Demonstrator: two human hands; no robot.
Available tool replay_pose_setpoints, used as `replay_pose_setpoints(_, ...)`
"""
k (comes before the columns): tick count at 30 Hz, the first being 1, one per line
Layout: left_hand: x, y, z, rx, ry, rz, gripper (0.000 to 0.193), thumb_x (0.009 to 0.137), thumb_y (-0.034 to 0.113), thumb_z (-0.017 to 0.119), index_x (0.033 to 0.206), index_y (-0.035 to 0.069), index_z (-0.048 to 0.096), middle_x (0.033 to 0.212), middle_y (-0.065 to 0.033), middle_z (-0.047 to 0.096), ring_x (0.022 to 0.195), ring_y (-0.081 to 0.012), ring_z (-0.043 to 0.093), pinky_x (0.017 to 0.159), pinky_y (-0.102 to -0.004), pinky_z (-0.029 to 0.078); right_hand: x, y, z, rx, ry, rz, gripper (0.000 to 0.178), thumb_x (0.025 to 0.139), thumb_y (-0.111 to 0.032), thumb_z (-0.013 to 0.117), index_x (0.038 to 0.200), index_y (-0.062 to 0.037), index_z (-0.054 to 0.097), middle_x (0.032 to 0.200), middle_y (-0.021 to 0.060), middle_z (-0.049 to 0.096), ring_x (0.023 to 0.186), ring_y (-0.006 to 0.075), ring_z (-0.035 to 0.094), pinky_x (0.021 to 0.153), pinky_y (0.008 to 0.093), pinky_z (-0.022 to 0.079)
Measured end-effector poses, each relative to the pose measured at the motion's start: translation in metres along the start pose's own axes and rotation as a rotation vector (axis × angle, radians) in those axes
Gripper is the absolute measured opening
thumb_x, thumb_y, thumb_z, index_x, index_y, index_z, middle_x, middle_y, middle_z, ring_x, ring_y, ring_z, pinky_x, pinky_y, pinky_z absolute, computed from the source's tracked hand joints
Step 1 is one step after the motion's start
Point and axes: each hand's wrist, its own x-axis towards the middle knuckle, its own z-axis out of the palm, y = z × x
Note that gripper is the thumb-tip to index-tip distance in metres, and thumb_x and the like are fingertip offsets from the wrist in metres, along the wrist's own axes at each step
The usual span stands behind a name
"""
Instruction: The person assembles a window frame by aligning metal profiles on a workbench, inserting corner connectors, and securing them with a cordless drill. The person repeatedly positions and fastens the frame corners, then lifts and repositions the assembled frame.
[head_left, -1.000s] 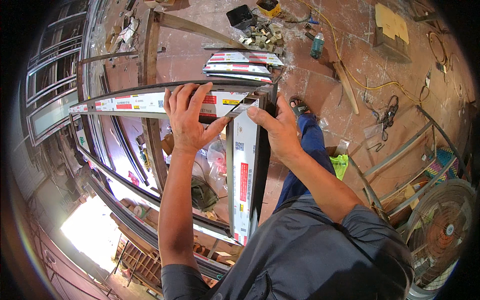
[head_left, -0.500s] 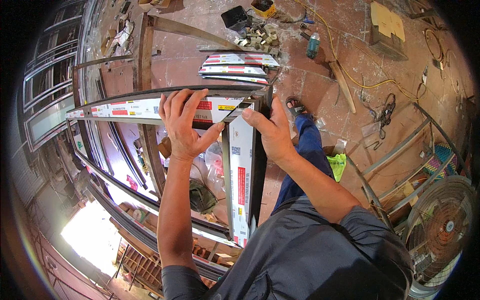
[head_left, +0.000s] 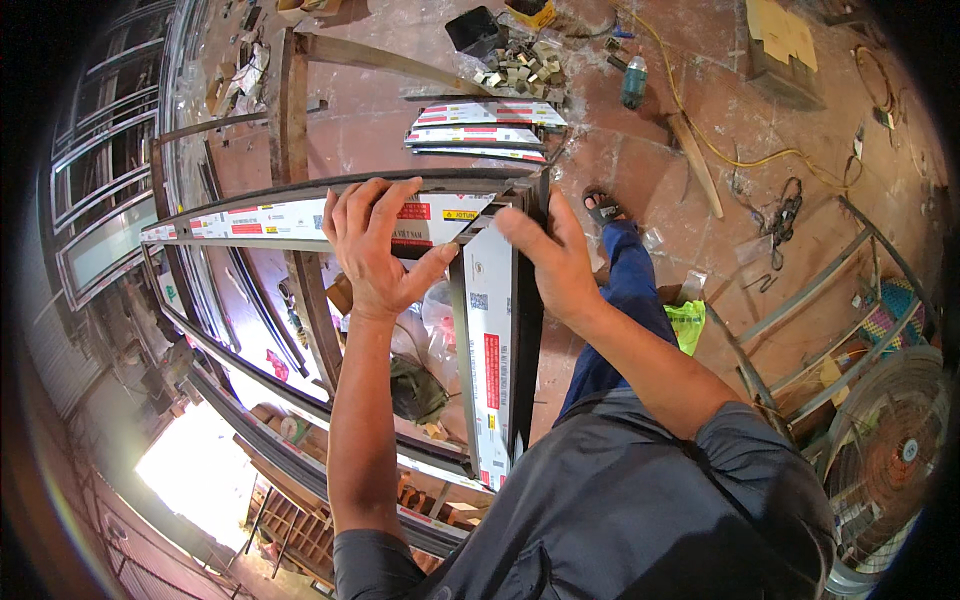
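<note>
A rectangular frame of dark metal profiles covered in white-and-red protective film lies in front of me. Its far rail (head_left: 275,218) runs left to right and meets the near-running side rail (head_left: 491,340) at a mitred corner, where a dark slanted gap shows. My left hand (head_left: 378,245) is closed over the far rail just left of that corner, fingers across the top and thumb on the near edge. My right hand (head_left: 555,255) wraps the outer edge of the side rail at the corner, its thumb over the film; the fingertips are hidden behind the profile.
Short film-covered profiles (head_left: 480,134) lie beyond the corner, near a pile of small metal blocks (head_left: 525,68). A bottle (head_left: 634,82), a wooden strip (head_left: 694,165) and a yellow cable (head_left: 690,115) are on the floor. A large fan (head_left: 885,460) stands at right; wooden beams (head_left: 291,110) support the frame.
My right thumb has shifted slightly right and looks blurred at the corner. My left hand keeps its hold on the far rail. The whole view has moved a little.
</note>
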Motion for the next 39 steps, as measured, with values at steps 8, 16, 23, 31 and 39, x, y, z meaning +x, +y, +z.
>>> replay_pose_setpoints(8,-0.002,0.0,0.006,0.011,0.066,-0.031,0.077,0.091,0.078,0.057,0.128,0.012,0.074,0.125,-0.0122,0.063,0.125,-0.0345,0.056,0.121,-0.0573,0.025,0.038,-0.022,-0.037,-0.401,0.001,-0.316,0.026,0.102,-0.023,0.074,0.117,-0.004,0.065,0.098,-0.0008,0.065,0.086,0.0075,0.059,0.078,0.0247,0.05)
replay_pose_setpoints(16,-0.002,-0.004,0.013,0.005,0.142,-0.03,0.071,0.087,0.077,0.064,0.121,0.016,0.075,0.119,-0.0098,0.065,0.12,-0.0334,0.059,0.119,-0.0572,0.028,0.07,-0.035,-0.07,-0.247,-0.338,-0.057,0.02,0.099,-0.023,0.079,0.105,-0.0074,0.068,0.095,-0.003,0.065,0.088,0.008,0.06,0.079,0.0264,0.053)
replay_pose_setpoints(23,0.012,-0.002,0.009,0.02,0.19,0.003,0.054,0.089,0.064,0.073,0.109,0.014,0.076,0.108,-0.009,0.068,0.106,-0.0325,0.062,0.107,-0.0521,0.04,0.071,-0.025,-0.078,-0.247,-0.367,-0.111,0.035,0.1,-0.028,0.077,0.126,-0.0089,0.062,0.113,0.0021,0.068,0.103,0.0116,0.063,0.092,0.0293,0.052)
replay_pose_setpoints(31,0.027,-0.015,0.011,-0.081,0.197,-0.234,0.031,0.09,0.026,0.082,0.072,0.006,0.066,0.073,-0.0095,0.062,0.07,-0.032,0.056,0.064,-0.0439,0.043,0.016,-0.022,-0.12,0.331,-0.12,-0.06,0.071,0.11,-0.055,0.049,0.16,-0.0058,0.038,0.149,0.0184,0.056,0.134,0.0274,0.057,0.116,0.0417,0.041)
replay_pose_setpoints(39,0.032,-0.011,0.011,-0.142,0.266,-0.196,0.036,0.092,0.019,0.081,0.071,-0.001,0.059,0.07,-0.0112,0.056,0.069,-0.0294,0.049,0.064,-0.0411,0.04,0.027,0.077,-0.041,0.121,-0.01,0.12,0.082,0.11,-0.069,0.026,0.153,-0.0023,0.048,0.146,0.0098,0.058,0.136,0.0217,0.052,0.122,0.0359,0.033)
